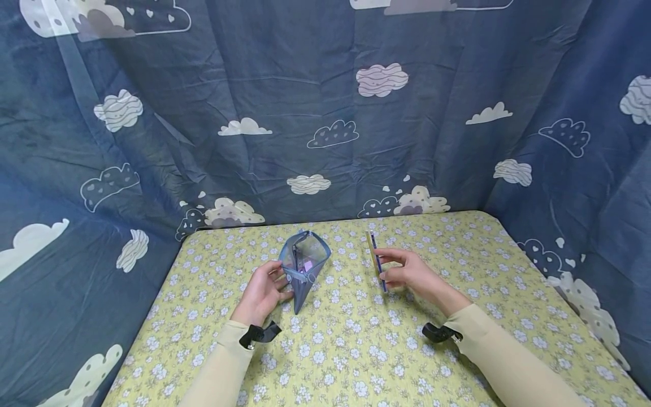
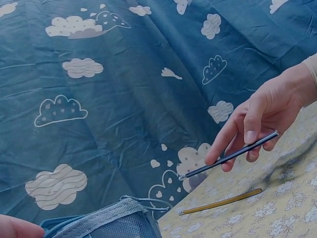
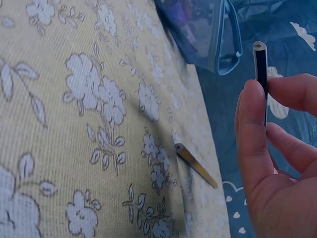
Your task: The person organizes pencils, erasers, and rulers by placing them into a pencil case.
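Observation:
My left hand [image 1: 263, 293] holds the side of a blue mesh zip pouch [image 1: 301, 282], which is tilted with its mouth open. Inside the pouch [image 3: 198, 34] some purple or pink items show through. To the right, my right hand [image 1: 416, 275] pinches a dark blue pencil [image 2: 203, 169] between thumb and fingers, above the table. A yellow pencil [image 2: 220, 202] lies on the cloth beneath it, just left of that hand in the head view. In the right wrist view, the flat end of the dark pencil [image 3: 261, 57] points up past the fingertips.
A yellow floral cloth [image 1: 356, 350] covers the table. Dark blue curtains [image 1: 285, 169] with cloud prints hang behind it and at both sides. Black straps [image 1: 259, 334] go round both wrists.

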`<state>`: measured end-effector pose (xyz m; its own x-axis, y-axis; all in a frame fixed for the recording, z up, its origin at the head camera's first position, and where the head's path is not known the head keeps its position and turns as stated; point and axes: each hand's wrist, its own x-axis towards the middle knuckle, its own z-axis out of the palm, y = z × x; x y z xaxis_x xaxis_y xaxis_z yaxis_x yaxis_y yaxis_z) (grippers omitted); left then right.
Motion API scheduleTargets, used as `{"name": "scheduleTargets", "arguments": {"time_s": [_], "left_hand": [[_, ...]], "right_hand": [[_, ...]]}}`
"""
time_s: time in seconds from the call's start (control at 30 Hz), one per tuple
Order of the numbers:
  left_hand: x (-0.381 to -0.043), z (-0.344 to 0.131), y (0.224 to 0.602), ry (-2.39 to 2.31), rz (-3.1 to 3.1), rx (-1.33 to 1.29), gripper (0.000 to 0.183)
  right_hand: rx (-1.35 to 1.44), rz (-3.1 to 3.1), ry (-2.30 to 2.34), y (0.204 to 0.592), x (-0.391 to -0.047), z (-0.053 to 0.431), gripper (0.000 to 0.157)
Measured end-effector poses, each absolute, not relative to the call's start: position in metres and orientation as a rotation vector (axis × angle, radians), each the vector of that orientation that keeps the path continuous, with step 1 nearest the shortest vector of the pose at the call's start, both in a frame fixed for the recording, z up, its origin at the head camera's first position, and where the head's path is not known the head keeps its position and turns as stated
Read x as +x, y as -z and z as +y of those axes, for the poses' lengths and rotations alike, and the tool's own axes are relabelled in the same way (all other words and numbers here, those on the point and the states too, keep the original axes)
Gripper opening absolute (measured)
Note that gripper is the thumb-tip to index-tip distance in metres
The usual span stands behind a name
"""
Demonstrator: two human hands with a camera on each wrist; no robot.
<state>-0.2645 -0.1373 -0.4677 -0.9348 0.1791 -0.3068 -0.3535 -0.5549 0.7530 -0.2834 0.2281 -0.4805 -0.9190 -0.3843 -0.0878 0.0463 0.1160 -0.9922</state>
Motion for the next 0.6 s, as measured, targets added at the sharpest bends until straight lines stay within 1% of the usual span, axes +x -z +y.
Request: {"name": "scheduleTargets", "arguments": {"time_s": [0.4, 0.6], "left_hand": [[-0.268, -0.138, 0.47, -2.53, 1.263, -0.319, 0.012], [-0.265, -0.137, 0.466, -2.529, 1.268, -0.317, 0.012]], "right_hand": [[-0.422, 2.085, 1.867, 0.475, -0.28, 0.221, 0.062], [-0.422, 2.051, 1.887, 0.472, -0.279, 0.217, 0.057]]}}
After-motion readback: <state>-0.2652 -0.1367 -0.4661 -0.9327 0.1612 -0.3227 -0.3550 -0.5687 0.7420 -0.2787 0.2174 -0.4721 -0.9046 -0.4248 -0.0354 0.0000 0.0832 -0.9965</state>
